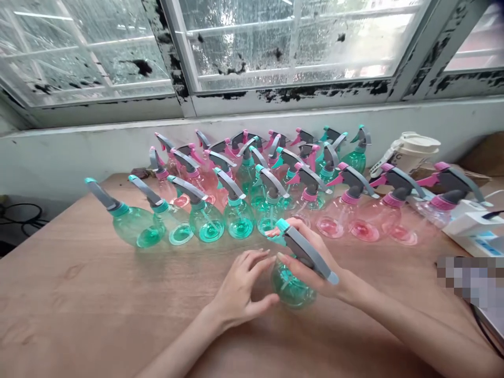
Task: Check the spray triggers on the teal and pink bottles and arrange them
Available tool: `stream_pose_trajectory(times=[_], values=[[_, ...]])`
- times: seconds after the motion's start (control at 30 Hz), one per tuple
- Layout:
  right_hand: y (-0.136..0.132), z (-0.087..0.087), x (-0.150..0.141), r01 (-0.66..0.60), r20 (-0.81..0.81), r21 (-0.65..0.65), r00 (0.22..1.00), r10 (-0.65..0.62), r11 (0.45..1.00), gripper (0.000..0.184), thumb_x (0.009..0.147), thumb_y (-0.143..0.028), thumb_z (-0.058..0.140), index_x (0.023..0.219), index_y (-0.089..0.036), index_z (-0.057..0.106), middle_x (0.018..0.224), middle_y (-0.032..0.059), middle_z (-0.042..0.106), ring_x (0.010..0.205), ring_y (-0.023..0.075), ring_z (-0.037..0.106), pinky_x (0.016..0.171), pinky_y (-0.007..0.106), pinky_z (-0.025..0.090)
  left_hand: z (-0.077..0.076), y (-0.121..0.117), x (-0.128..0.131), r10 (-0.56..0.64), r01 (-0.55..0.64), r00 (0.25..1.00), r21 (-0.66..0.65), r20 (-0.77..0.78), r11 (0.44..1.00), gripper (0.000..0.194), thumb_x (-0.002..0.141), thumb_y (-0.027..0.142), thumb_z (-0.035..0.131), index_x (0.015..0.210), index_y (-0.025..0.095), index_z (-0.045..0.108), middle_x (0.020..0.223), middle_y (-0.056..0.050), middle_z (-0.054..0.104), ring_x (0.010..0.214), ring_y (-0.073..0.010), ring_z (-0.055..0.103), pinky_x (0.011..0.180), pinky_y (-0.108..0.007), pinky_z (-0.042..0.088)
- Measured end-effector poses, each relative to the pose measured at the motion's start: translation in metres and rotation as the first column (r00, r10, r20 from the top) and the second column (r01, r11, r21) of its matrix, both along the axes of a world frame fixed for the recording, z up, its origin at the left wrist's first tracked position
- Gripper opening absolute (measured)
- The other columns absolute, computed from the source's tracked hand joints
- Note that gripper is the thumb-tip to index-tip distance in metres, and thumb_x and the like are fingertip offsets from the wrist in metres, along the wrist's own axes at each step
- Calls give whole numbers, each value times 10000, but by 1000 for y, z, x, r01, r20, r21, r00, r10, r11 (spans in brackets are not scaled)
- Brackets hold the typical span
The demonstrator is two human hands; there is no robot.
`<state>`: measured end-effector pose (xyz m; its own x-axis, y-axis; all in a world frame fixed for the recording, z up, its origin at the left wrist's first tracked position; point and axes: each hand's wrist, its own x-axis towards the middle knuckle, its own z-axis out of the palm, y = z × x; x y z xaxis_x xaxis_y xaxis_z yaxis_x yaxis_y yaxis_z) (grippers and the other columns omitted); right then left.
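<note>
A green spray bottle [294,289] with a grey and teal trigger head stands near the front of the wooden table, in front of the other bottles. My right hand [315,257] is wrapped round its neck, just under the spray head. On the bottle's left side is my left hand [246,289], its thumb and fingers apart, fingertips at or very near the plastic; whether they press on it I cannot tell. Behind my hands runs a front row of spray bottles, green ones [207,223] on the left and pink ones [366,218] on the right.
More pink and green spray bottles [248,170] crowd behind the front row, up to the wall below the window. At the right are a lidded cup [415,149], a white power strip [474,223] with cables and a blurred-out flat object [472,283]. The wooden table [98,299] extends left.
</note>
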<state>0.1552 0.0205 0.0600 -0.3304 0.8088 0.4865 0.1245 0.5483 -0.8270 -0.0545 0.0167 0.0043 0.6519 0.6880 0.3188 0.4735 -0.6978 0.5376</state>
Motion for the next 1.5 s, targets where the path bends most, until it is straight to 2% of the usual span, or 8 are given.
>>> stream_pose_trajectory(times=[0.17, 0.33, 0.57, 0.77, 0.9, 1.0, 1.13, 1.5], values=[[1, 1, 5, -5, 41, 20, 999, 4, 1000, 295, 804, -149, 532, 1075, -250, 472, 884, 8, 519, 716, 157, 530, 654, 287, 475, -5, 7, -11, 156, -142, 970, 87, -185, 986, 469, 893, 296, 578, 1342, 195, 491, 1383, -133, 527, 1295, -298, 463, 1101, -516, 373], [-1, 12, 1, -36, 69, 89, 997, 30, 995, 304, 733, -120, 491, 1015, -231, 471, 897, 32, 534, 758, 175, 553, 745, 337, 497, -12, 2, -7, 165, -136, 947, 122, -276, 983, 537, 914, 318, 572, 1418, 199, 433, 1483, -146, 432, 1360, -313, 418, 1128, -552, 340], [0, 11, 1, -31, 53, 100, 998, 25, 994, 331, 719, -120, 486, 1036, -219, 483, 892, 35, 561, 745, 173, 582, 730, 332, 508, -12, 0, -9, 172, -135, 937, 136, -306, 981, 547, 927, 342, 560, 1436, 200, 416, 1504, -148, 406, 1378, -306, 400, 1135, -545, 336], [-1, 14, 1, -1, 70, 118, 998, -7, 993, 204, 816, -154, 556, 1007, -199, 500, 862, 30, 590, 709, 149, 607, 664, 277, 499, -13, 1, -7, 161, -129, 939, 124, -305, 984, 534, 937, 333, 538, 1437, 197, 409, 1507, -145, 400, 1393, -304, 377, 1140, -547, 329], [-5, 22, 2, 30, 154, 48, 987, -37, 998, 81, 851, -191, 563, 893, -197, 494, 750, 3, 539, 625, 136, 541, 599, 272, 466, -12, 1, -7, 158, -128, 939, 116, -305, 985, 538, 938, 333, 533, 1442, 202, 400, 1512, -142, 393, 1392, -307, 377, 1141, -552, 325], [-6, 23, 2, 40, 178, 24, 983, -44, 999, 100, 864, -183, 535, 819, -213, 451, 671, -34, 447, 550, 117, 439, 534, 260, 418, -10, 1, -7, 157, -129, 935, 107, -319, 986, 518, 933, 331, 539, 1423, 203, 426, 1516, -140, 388, 1396, -309, 373, 1144, -548, 325], [-5, 16, 2, 51, 122, 109, 990, -65, 993, 85, 858, -174, 534, 908, -210, 474, 773, 0, 513, 649, 136, 512, 614, 276, 458, -11, 0, -7, 161, -135, 936, 103, -314, 986, 509, 934, 336, 545, 1413, 200, 435, 1516, -139, 389, 1401, -304, 367, 1152, -538, 314], [-11, 0, 3, 132, 111, 63, 984, -139, 989, 266, 881, -177, 546, 1135, -246, 513, 929, 31, 598, 750, 165, 597, 686, 297, 517, -12, -2, -7, 165, -148, 941, 80, -294, 986, 619, 936, 374, 552, 1476, 187, 315, 1533, -152, 359, 1420, -292, 335, 1160, -530, 298]])
